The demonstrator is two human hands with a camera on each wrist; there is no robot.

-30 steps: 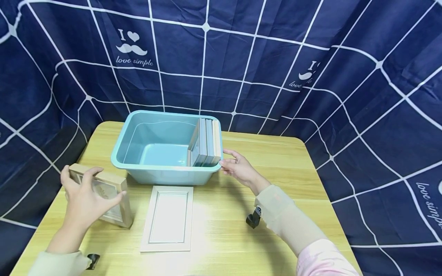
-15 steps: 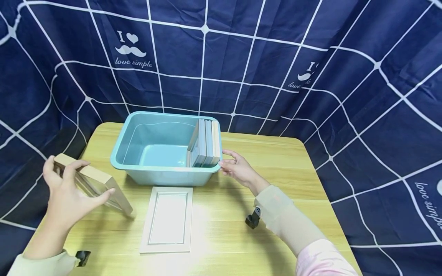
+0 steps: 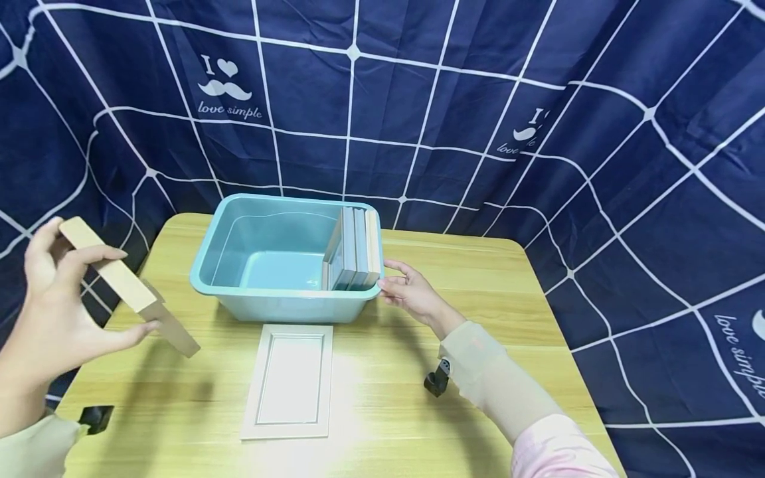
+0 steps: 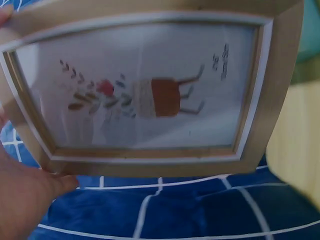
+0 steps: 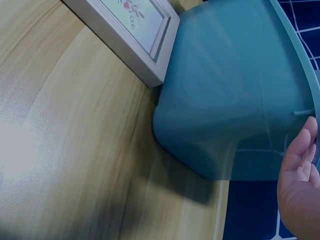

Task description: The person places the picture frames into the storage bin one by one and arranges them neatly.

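My left hand (image 3: 56,312) grips a wooden picture frame (image 3: 122,282) by its edge, thumb on one side and fingers on the other. The frame is raised and tilted above the table's left side. In the left wrist view its glazed front shows a print of flowers in a brown-and-white pot on legs. My right hand (image 3: 415,292) pinches the rim of a light blue plastic tub (image 3: 281,305) at its near right corner. Several picture frames (image 3: 357,255) stand on edge side by side against the tub's right wall.
A white picture frame (image 3: 289,378) lies flat, face up, on the wooden table (image 3: 466,279) in front of the tub. Dark blue curtain (image 3: 311,99) with a white grid surrounds the table's back and sides.
My left hand has lifted the wooden picture frame off the table and carried it up and left, turning its front away from the head view. The right hand stays at the tub.
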